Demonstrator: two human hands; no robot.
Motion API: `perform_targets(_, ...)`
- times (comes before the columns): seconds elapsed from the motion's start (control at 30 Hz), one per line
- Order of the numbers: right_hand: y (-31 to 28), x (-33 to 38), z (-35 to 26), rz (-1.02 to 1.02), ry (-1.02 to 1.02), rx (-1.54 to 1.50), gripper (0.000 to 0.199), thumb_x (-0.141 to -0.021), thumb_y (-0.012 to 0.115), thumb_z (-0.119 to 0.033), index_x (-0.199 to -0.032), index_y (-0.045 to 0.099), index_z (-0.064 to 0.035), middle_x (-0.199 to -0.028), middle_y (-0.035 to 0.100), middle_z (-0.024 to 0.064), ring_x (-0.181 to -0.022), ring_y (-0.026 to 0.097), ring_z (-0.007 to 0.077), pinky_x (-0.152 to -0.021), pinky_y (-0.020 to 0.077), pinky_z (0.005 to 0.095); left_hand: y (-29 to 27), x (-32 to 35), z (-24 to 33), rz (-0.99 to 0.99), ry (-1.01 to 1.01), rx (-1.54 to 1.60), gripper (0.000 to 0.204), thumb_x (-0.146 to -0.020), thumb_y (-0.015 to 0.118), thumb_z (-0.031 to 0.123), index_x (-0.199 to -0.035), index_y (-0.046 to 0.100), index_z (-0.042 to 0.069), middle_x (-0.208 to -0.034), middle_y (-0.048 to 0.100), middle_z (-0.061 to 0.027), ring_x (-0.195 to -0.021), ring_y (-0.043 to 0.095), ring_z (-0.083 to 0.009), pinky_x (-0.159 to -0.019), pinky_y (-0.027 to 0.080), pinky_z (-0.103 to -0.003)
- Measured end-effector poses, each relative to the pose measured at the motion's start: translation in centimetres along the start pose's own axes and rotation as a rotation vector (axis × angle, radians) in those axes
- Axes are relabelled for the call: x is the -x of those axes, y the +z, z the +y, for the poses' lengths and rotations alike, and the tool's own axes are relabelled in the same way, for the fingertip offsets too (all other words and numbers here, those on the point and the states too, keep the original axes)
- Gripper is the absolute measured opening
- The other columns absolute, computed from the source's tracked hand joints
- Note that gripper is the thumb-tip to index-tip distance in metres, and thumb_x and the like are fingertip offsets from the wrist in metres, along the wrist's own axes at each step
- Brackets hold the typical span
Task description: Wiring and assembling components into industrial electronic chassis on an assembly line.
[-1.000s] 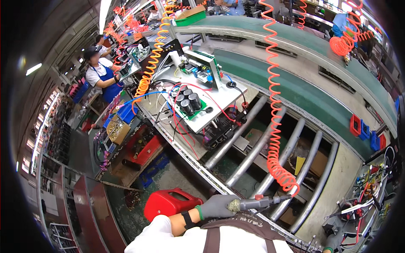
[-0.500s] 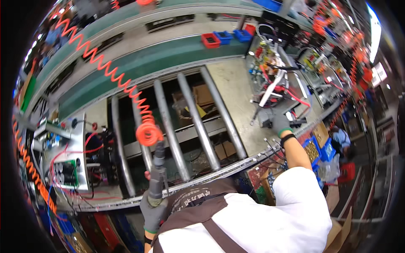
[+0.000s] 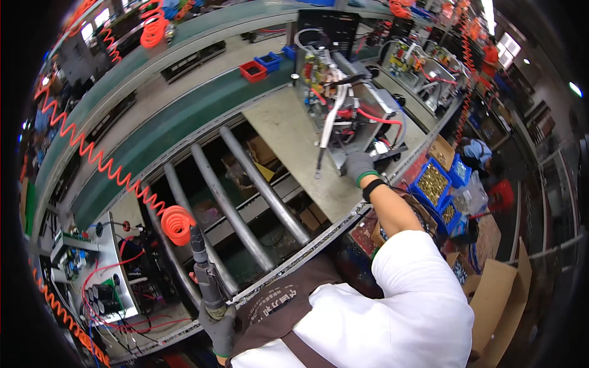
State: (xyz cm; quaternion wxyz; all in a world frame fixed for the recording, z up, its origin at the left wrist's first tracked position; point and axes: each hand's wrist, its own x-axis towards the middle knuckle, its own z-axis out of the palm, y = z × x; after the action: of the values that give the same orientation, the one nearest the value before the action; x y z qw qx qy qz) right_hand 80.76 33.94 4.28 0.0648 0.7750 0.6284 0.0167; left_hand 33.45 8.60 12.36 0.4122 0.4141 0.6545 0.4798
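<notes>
My left hand (image 3: 218, 328), in a grey glove, is wrapped round a dark power screwdriver (image 3: 209, 287) held upright in front of my apron. A red coiled hose (image 3: 177, 225) runs from its top toward the far left. My right hand (image 3: 359, 167), also gloved, grips the near corner of an open metal chassis (image 3: 375, 109) standing on the bench plate. The fingertips are partly hidden there. Circuit boards, red and white wires and a black upright panel (image 3: 327, 30) belong to this unit. A loose white cable (image 3: 330, 126) hangs over its near left side.
Metal rollers (image 3: 264, 184) with gaps between them span the bench centre. Another wired unit (image 3: 101, 270) sits at left, and more chassis (image 3: 423, 73) stand at far right. Blue bins (image 3: 431, 184) of small metal parts and an open carton (image 3: 500, 300) are at my right.
The view has turned right, so the bench and chassis appear farther left. My left hand still holds the screwdriver, and my right hand stays at the chassis corner.
</notes>
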Motion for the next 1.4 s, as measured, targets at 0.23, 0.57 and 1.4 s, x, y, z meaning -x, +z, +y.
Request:
perform_targets(0.23,-0.9,4.6,-8.2,-0.028,-0.106,-0.008,0.023,-0.078,0.060,-0.025,-0.087,0.072,-0.0072,-0.091,0.067,0.0147,-0.085,0.065,0.0309,-0.074,0.0512,0.0393,-0.8,-1.8,1.6,-0.021,0.064,0.070,0.036,-0.068,0.065,-0.001,-0.102,0.054,0.002,-0.077,0.055,-0.0001,-0.066,0.051,-0.0083,-0.062,0.043,-0.024)
perform_targets(0.57,-2.9,14.1,-19.5,0.070,-0.263,-0.271,0.016,-0.074,0.056,-0.009,-0.085,0.067,-0.0076,-0.089,0.064,0.0138,-0.087,0.061,0.0304,-0.072,0.0504,0.0421,-2.5,-3.3,3.9,-0.141,0.249,0.058,0.027,-0.073,0.063,0.005,-0.098,0.054,0.004,-0.074,0.053,0.0012,-0.058,0.047,-0.0069,-0.052,0.036,-0.021)
perform_targets(1.4,-2.1,17.7,13.3,-0.263,0.358,0.049,0.103,-0.056,0.079,-0.035,-0.141,0.028,-0.0067,-0.137,0.040,0.0189,-0.129,0.036,0.0335,-0.106,0.0272,0.0472,-3.0,-2.7,0.7,0.059,0.022,0.153,0.036,-0.079,0.064,0.007,-0.113,0.055,-0.001,-0.082,0.057,-0.0046,-0.067,0.051,-0.0126,-0.059,0.042,-0.025)
